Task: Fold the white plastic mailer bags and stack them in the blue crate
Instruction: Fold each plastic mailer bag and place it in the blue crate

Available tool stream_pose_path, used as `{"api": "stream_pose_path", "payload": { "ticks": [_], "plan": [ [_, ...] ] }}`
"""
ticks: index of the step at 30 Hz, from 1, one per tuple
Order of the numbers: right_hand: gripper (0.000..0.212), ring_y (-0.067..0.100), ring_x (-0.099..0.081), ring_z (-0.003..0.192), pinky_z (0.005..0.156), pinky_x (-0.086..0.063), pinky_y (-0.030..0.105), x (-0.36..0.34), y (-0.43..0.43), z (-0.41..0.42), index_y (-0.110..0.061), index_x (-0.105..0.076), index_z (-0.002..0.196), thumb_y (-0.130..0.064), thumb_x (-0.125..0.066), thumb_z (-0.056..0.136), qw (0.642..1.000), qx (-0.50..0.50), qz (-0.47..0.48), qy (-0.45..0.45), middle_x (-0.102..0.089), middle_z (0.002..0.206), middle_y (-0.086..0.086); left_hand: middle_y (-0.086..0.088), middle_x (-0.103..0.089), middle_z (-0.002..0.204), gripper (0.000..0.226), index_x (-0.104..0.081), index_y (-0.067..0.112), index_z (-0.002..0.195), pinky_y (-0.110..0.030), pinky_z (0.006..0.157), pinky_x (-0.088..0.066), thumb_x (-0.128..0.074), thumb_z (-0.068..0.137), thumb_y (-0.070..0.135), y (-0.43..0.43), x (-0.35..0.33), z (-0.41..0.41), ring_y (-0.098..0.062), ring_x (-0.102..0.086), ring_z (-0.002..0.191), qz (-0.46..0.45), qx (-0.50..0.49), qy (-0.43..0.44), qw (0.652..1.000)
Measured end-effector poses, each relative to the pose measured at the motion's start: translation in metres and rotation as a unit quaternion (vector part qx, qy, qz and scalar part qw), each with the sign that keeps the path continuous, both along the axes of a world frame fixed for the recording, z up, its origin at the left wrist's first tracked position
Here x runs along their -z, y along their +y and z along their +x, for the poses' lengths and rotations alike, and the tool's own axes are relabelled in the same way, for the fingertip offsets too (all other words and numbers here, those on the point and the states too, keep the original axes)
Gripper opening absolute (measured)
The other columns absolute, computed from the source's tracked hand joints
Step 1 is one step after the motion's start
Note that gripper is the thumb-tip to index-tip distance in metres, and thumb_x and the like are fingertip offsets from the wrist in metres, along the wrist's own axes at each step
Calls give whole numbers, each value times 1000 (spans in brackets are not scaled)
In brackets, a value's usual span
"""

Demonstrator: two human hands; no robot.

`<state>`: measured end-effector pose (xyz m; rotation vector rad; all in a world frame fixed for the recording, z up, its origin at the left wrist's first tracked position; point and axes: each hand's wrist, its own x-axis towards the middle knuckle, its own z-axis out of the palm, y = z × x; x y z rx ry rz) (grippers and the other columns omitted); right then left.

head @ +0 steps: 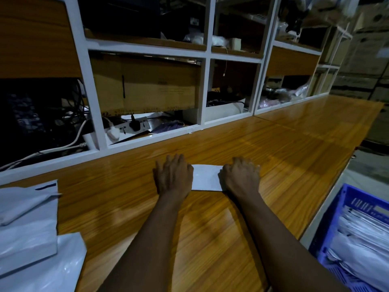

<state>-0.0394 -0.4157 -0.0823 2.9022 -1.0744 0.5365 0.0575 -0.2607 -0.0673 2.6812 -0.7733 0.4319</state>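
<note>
Bag under left hand, right hand

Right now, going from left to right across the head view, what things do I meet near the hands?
A pile of white mailer bags → left hand → folded white bag → right hand → blue crate.

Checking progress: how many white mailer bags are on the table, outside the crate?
3: folded bag under left hand and right hand; upper bag and lower bag overlapping at left of table. Others may hide beneath.
</note>
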Motion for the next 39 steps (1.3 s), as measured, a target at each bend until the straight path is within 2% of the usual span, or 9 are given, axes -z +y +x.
{"api": "stream_pose_path", "payload": {
  "ticks": [3,6,9,12,19,27,32,35,39],
  "plan": [
    [30,35,-59,102,82,-43,40,-10,15,-6,-4,-63,113,-28,-49,101,975,-200,3,-97,-64,113,16,-1,-38,156,45,-36,17,150,-39,121,-12,-34,107,29,0,2,-4,-16,-31,144,15,139,-62,988],
    [32,27,-61,100,81,-40,37,-9,19,-4,-13,-61,110,-33,-38,102,960,-274,20,-62,-66,106,7,-5,-47,150,44,-45,15,146,-33,113,-28,-39,106,33,-1,2,-3,-19,-42,137,6,211,30,977],
    [66,30,-38,141,110,-30,55,-1,8,1,-12,-41,148,-47,-15,98,964,-263,-13,46,-44,152,10,-2,-38,156,52,-40,19,149,-34,116,-21,-40,104,45,0,4,2,-17,-33,143,27,228,98,968],
    [60,33,-22,149,115,-20,57,-3,2,-2,-13,-24,156,-43,-24,104,956,-273,-37,101,-25,162,10,3,-32,159,57,-34,26,153,-38,119,-17,-37,102,52,3,6,7,-15,-27,146,47,229,109,966],
    [66,21,-11,152,120,-11,52,-16,-3,-3,-28,-13,158,-58,-29,102,958,-247,34,144,-13,166,-3,12,-21,162,69,-26,42,152,-49,119,-15,-39,91,72,13,2,16,-21,-16,149,95,210,135,964],
    [84,31,-12,150,118,-9,58,-18,-8,-12,-31,-11,158,-77,-32,90,961,-219,49,164,-13,165,1,6,-12,165,89,-18,44,153,-47,121,-7,-39,78,86,22,-5,12,-28,-7,151,127,157,159,966],
    [108,35,-9,150,119,-8,58,-16,-11,-24,-34,-7,157,-94,-21,68,969,-171,73,165,-9,166,1,3,-8,166,99,-14,43,154,-49,121,-8,-39,71,92,28,-6,7,-27,-5,151,126,120,166,971],
    [100,32,-7,151,117,-6,59,-10,-6,-36,-34,-7,157,-92,-21,77,978,-152,73,126,-7,166,2,-1,0,166,106,-7,42,156,-52,121,-3,-34,68,95,34,-4,1,-26,2,152,119,96,176,972],
    [101,41,-11,149,113,-16,65,-4,4,-57,-30,-24,153,-82,18,78,979,-175,17,105,-14,164,15,-4,16,164,91,8,33,157,-54,119,8,-21,86,83,45,1,-16,-25,15,151,140,90,120,979]
  ]
}}
